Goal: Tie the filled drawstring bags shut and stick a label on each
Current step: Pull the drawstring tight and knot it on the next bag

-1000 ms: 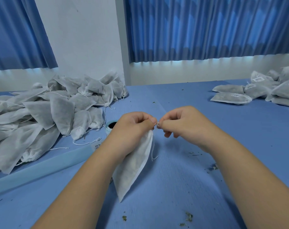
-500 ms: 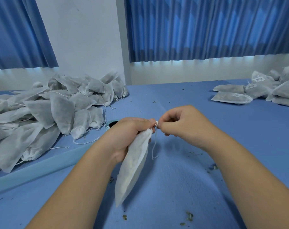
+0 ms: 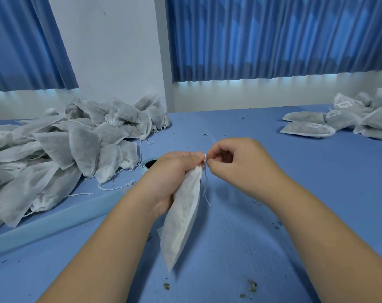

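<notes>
A filled white drawstring bag (image 3: 182, 219) hangs above the blue table, its neck gathered at the top. My left hand (image 3: 174, 171) grips that neck, fingers curled round it. My right hand (image 3: 233, 162) pinches the white drawstring (image 3: 205, 159) right at the neck; the cord's loose end (image 3: 206, 191) dangles beside the bag. A big heap of unlabelled filled bags (image 3: 65, 149) lies at the left. Labelled bags (image 3: 338, 119) are piled at the far right.
A roll of labels (image 3: 149, 165) peeks out behind my left hand, and its pale blue backing strip (image 3: 54, 224) runs diagonally toward the lower left. Herb crumbs (image 3: 251, 285) dot the blue table surface (image 3: 262, 237). Wall and blue curtains stand behind the table.
The bag has swung from slanting left to hanging nearly straight down. My left hand has turned so its fingers wrap the neck, while my right keeps pinching the cord.
</notes>
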A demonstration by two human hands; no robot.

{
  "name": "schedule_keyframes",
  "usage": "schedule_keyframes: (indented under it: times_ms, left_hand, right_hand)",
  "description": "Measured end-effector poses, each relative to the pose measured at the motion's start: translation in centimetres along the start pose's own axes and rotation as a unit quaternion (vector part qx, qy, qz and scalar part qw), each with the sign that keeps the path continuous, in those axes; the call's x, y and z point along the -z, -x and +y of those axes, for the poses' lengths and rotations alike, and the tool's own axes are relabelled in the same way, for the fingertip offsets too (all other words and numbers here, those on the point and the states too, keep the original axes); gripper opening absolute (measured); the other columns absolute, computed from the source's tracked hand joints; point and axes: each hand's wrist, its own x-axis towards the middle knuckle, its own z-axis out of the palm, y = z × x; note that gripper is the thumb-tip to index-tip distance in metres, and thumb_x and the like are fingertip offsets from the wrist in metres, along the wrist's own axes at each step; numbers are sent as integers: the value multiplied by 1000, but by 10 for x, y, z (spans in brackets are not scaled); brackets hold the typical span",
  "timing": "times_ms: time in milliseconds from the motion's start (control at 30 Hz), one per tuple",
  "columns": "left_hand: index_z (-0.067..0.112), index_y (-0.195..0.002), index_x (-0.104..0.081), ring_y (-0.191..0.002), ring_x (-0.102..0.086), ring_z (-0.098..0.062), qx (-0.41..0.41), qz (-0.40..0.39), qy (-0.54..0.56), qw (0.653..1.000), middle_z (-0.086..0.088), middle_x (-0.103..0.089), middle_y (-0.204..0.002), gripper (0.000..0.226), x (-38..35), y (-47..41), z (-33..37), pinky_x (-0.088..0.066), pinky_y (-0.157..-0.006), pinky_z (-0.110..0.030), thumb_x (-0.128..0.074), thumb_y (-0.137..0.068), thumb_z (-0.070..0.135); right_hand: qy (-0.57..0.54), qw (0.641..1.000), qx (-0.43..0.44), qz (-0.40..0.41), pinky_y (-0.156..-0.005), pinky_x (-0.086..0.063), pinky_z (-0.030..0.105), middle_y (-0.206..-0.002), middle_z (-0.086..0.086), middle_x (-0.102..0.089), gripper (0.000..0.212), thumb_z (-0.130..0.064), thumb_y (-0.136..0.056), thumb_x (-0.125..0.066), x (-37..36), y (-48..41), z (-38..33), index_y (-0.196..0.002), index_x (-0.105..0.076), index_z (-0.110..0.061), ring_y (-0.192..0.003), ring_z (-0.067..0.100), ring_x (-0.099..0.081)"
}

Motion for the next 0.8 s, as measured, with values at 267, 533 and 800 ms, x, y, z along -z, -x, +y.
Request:
schedule_keyframes:
  times_ms: [267, 533, 800]
  left_hand:
    - [9, -68, -52, -38, -39, -8, -12, 14, 0, 1000, 2, -43, -48, 31, -1, 1, 1, -35, -41, -16, -53, -99, 17]
    - [11, -66, -63, -44, -47, -7, -38, 25, -8, 999, 2, -54, -53, 30, -1, 0, -1, -40, -45, -14, -59, -95, 14]
    - [17, -70, -69, -53, -53, -7, -54, 46, -60, 996, 5, -63, -64, 22, 0, -2, -2, -42, -58, -21, -66, -92, 20]
  right_hand:
    - [-12, 1000, 16, 11, -55, -40, 8, -57, -23, -59, 14, -15, -82, -68, 7, 1, -4, -69, -71, -22, -54, -3, -51]
    - [10, 1000, 15, -3, -54, -39, 7, -56, -25, -59, 19, -18, -82, -68, 4, 3, -3, -67, -71, -29, -54, -3, -52]
    - [16, 1000, -19, 3, -50, -38, 9, -50, -21, -55, 19, -16, -84, -67, 2, 1, -1, -66, -69, -24, -51, -1, -49]
